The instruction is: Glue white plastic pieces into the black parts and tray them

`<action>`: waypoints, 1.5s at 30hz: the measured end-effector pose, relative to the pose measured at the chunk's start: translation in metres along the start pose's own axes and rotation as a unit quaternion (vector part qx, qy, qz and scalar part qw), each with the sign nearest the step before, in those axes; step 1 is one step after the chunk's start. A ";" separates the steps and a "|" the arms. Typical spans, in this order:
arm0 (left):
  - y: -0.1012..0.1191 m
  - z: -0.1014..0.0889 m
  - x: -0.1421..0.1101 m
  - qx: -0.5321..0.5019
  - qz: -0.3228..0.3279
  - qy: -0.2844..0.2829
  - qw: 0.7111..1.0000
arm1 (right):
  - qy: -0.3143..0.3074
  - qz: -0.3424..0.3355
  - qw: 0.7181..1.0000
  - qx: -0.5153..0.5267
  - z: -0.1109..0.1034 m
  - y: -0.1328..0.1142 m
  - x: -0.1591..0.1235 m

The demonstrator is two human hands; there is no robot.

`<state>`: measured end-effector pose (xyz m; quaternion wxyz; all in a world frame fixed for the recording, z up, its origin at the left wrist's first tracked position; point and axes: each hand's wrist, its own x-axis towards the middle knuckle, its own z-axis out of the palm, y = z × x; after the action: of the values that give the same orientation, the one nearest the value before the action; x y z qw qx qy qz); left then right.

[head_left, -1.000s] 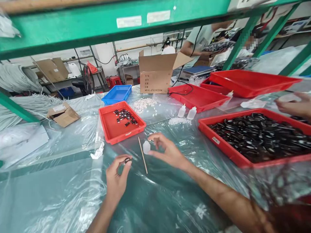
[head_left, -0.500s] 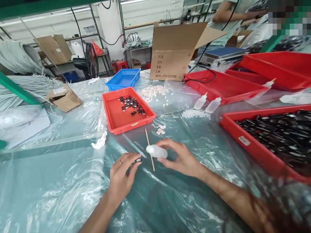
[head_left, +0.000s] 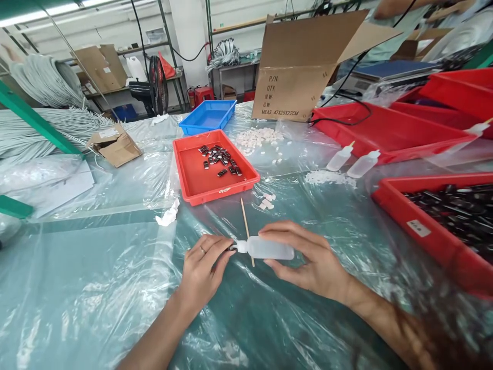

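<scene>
**Bright, even light; glare on plastic; soft, stretched edges**

Scene bright and evenly lit. Ceiling tube lights [head_left: 42, 10] glow top left, slightly blown out. Plastic sheet [head_left: 115, 288] over the tabletop throws white glare streaks and patchy highlights along its wrinkles. Shadows soft and faint, a thin one under the right hand [head_left: 308, 259] and the left hand [head_left: 204, 270]. Centre sharp: print on the cardboard box [head_left: 292, 82] is readable. Wide-angle distortion bends the green frame [head_left: 34, 121] at left and stretches the corners. Forearm at bottom right blurred and smeared; top right corner also motion-blurred. Colours saturated, reds strong.
</scene>
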<state>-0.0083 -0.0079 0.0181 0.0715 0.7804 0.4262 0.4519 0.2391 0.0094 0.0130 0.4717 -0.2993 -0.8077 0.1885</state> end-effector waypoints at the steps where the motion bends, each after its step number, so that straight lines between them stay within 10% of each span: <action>1: 0.000 0.000 0.000 0.002 0.003 -0.002 1.000 | 0.003 -0.014 1.000 -0.007 -0.001 -0.003 0.001; 22: 0.004 0.001 0.002 -0.029 0.015 -0.020 0.999 | -0.005 -0.033 0.999 -0.020 -0.008 -0.018 0.002; 31: 0.006 0.002 0.002 -0.036 0.008 -0.006 0.999 | -0.066 -0.163 0.956 -0.235 -0.014 -0.024 -0.018; 40: 0.006 0.003 0.002 -0.033 0.005 -0.017 0.999 | -0.001 0.010 1.000 -0.002 -0.006 -0.022 -0.004; 45: 0.009 0.001 0.002 -0.042 -0.020 -0.022 0.999 | 0.019 0.225 0.951 0.209 -0.008 -0.011 0.003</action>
<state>-0.0018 -0.0119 0.0238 0.1221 0.7782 0.4205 0.4502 0.2410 0.0031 0.0254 0.4845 -0.3714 -0.6526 0.4487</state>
